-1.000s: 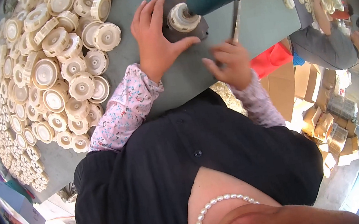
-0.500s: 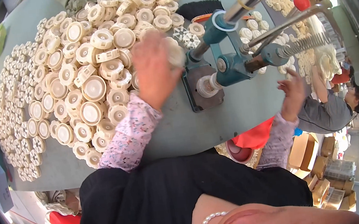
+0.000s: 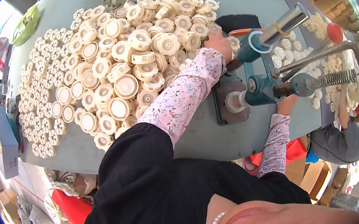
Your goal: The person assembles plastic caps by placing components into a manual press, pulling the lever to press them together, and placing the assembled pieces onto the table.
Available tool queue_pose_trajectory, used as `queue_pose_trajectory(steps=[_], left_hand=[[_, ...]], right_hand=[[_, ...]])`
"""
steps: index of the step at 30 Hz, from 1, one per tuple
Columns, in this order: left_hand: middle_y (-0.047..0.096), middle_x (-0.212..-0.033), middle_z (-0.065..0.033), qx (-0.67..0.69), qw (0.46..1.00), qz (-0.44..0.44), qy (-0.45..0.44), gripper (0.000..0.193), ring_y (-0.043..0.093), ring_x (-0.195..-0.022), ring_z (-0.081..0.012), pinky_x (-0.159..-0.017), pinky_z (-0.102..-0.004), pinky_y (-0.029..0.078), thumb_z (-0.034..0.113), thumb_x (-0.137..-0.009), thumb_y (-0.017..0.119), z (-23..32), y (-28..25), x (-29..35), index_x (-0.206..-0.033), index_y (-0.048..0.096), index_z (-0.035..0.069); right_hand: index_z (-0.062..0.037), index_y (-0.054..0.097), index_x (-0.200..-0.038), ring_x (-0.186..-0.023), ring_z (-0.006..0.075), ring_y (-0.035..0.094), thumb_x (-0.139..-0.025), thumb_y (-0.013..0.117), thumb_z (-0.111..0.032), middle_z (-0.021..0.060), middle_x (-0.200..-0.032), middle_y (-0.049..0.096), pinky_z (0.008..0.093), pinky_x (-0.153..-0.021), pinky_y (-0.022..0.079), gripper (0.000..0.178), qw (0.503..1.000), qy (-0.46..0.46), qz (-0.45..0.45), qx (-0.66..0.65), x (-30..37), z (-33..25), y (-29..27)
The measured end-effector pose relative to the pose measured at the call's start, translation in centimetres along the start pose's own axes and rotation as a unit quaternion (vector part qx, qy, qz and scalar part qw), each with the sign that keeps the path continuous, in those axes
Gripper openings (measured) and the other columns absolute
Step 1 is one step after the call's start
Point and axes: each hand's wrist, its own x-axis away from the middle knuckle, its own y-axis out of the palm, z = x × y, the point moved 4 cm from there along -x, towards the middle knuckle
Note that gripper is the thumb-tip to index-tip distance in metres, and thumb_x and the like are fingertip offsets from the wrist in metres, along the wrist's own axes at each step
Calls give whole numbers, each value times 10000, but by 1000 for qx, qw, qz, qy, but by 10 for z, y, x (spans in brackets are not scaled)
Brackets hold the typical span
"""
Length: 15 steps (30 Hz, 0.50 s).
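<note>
A teal hand press stands on the table, with a round cream plastic part under its ram. My left hand reaches to the far side of the press column, at the right edge of a heap of round cream plastic caps. Its fingers point away and are partly hidden, so any held part cannot be made out. Low behind the press ram is my right hand, its fingers covered by the machine. The red ball knob of the press lever is untouched.
Small cream star-shaped parts lie left of the heap. A black brush lies beyond the press, and white round parts are grouped to its right. Another person works at the right. A blue box stands at the left edge.
My left hand has gone from over the heap to beside the press column. My right hand has moved from below the lever to behind the ram. The whole view has shifted.
</note>
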Motion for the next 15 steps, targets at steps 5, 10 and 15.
queue_pose_trajectory(steps=[5, 10, 15], left_hand=[[557, -1373, -233, 57, 997, 18, -48, 292, 646, -1135, -450, -970, -467, 563, 151, -828, 736, -9, -2, 2, -1095, 750, 34], [745, -1073, -206, 95, 995, 1, 39, 243, 716, -996, -415, -911, -491, 570, 155, -873, 643, -37, 7, -9, -1062, 787, 105], [767, -992, -179, 253, 959, 126, -15, 277, 741, -914, -361, -842, -445, 584, 163, -880, 626, -62, -44, -12, -1082, 807, 108]], right_hand=[[40, 622, -1338, -1228, 450, 604, -905, 780, -311, 285, -1321, 644, 477, -1081, 452, 580, 997, 45, 17, 61, 3, -31, -2], [-3, 633, -1261, -1154, 410, 618, -882, 747, -254, 227, -1216, 666, 466, -1023, 478, 468, 997, 16, 42, 70, 3, -42, 6], [-22, 640, -1229, -1125, 395, 629, -895, 777, -300, 206, -1184, 674, 473, -992, 491, 455, 995, 12, 71, 76, -1, -48, -7]])
